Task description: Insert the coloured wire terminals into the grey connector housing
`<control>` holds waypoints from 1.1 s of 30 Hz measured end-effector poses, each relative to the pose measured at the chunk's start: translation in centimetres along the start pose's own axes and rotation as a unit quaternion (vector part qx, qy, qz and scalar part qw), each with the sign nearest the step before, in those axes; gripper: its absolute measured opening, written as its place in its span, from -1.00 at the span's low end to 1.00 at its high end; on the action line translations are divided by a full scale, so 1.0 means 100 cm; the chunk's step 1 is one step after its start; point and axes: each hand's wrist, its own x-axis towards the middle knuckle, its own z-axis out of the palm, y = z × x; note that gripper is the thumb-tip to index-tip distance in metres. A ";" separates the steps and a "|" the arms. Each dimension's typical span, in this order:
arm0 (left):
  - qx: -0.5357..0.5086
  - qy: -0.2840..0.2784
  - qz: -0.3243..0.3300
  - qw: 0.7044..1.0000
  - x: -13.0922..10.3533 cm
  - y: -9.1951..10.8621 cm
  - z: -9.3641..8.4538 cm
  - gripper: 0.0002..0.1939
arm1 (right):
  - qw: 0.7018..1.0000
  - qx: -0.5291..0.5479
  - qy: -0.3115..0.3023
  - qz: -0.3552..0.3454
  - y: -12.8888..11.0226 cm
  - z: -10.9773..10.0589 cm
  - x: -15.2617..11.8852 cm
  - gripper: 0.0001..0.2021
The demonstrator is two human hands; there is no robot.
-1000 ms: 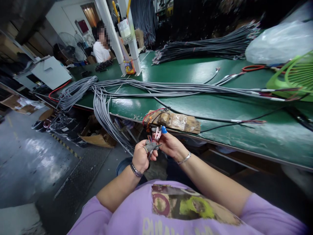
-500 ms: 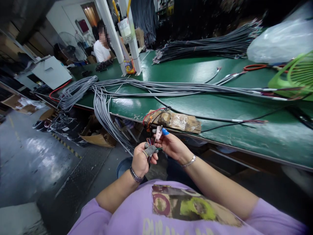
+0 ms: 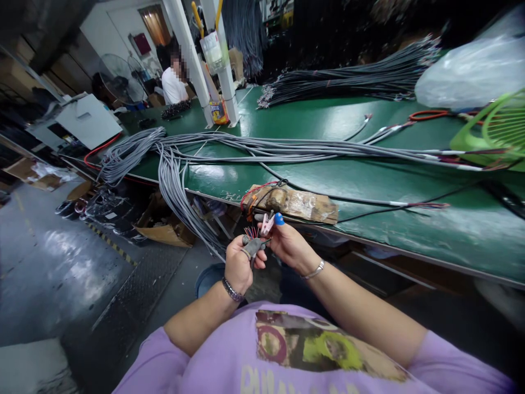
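Observation:
My left hand, with grey covers on some fingers, is closed round a fan of thin coloured wires whose ends point up. Close beside it on the right, my right hand pinches a small pale pink clip-like tool; a blue cover sits on one fingertip. The hands nearly touch, just off the bench's front edge. Right behind them a worn wooden block lies on the green bench, with red and black leads at its left end.
Long grey cables run across the bench and hang over its front edge at the left. Behind lie a dark cable bundle and a plastic bag. A green fan stands at right. A person sits beyond the posts.
The pink tool has turned slightly between my right fingers. Both hands stay close together, and the wires in my left hand have shifted a little.

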 end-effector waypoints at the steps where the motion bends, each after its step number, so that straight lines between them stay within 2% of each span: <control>1: 0.002 0.000 -0.002 1.000 0.001 -0.001 0.000 -0.68 | 1.000 0.018 0.003 0.009 -0.001 0.001 0.001 -0.63; 5: 0.004 -0.004 -0.007 1.000 0.003 -0.004 0.001 -0.69 | 0.999 0.044 0.016 0.001 0.000 0.004 0.006 -0.68; 10: 0.007 -0.006 -0.007 1.000 0.004 -0.005 -0.001 -0.72 | 0.998 0.063 0.015 0.019 0.000 0.006 0.002 -0.64; 15: 0.011 -0.010 -0.005 1.000 0.000 -0.004 -0.004 -0.69 | 0.995 0.039 -0.041 0.088 -0.010 -0.007 -0.007 -0.57; 18: 0.025 -0.021 -0.001 0.999 -0.004 -0.006 -0.006 -0.67 | 0.985 -0.017 -0.082 0.149 -0.018 -0.018 -0.012 -0.58; 21: 0.056 -0.038 0.003 0.998 -0.007 -0.010 -0.010 -0.66 | 0.973 -0.089 -0.133 0.168 -0.027 -0.023 -0.016 -0.59; 27: 0.120 -0.077 0.010 0.990 -0.012 -0.012 -0.014 -0.64 | 0.951 -0.237 -0.148 0.131 -0.039 -0.011 -0.016 -0.73; 33: 0.215 -0.163 -0.070 0.960 -0.011 -0.009 -0.015 -0.68 | 0.906 -0.362 -0.211 0.054 -0.040 -0.001 -0.023 -0.72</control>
